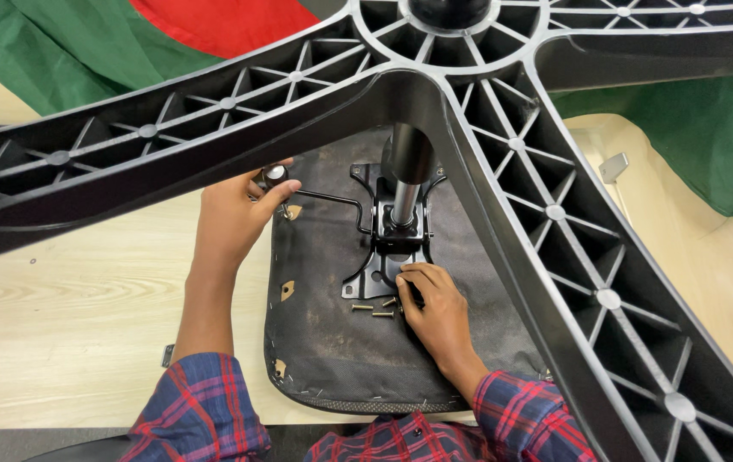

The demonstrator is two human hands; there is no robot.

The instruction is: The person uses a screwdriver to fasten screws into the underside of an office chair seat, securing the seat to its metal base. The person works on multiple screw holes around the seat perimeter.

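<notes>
Head camera looks straight down at two bare hands working on an upturned office chair. Left hand (234,214) has its grip closed around the round black knob (274,174) at the end of a thin bent lever (332,202), thumb and fingers wrapped over it. Right hand (430,304) has a narrow grip, fingertips pinched together and touching the lower edge of the black metal mounting plate (379,274); whether a screw is held between them cannot be told. Just left of those fingertips, three loose screws (375,308) lie on the seat underside (341,351), a dusty grey fabric panel with staples along its edge. The lever runs from the knob to the plate, which sits in the middle of the seat underside. A shiny gas cylinder (405,184) rises from the plate toward the camera into the hub of the black plastic star base (554,214), whose ribbed legs spread across the view. Both forearms wear red and blue plaid sleeves (195,411). The seat rests on a pale wooden bench (67,316), with green and red cloth (127,43) beyond.
</notes>
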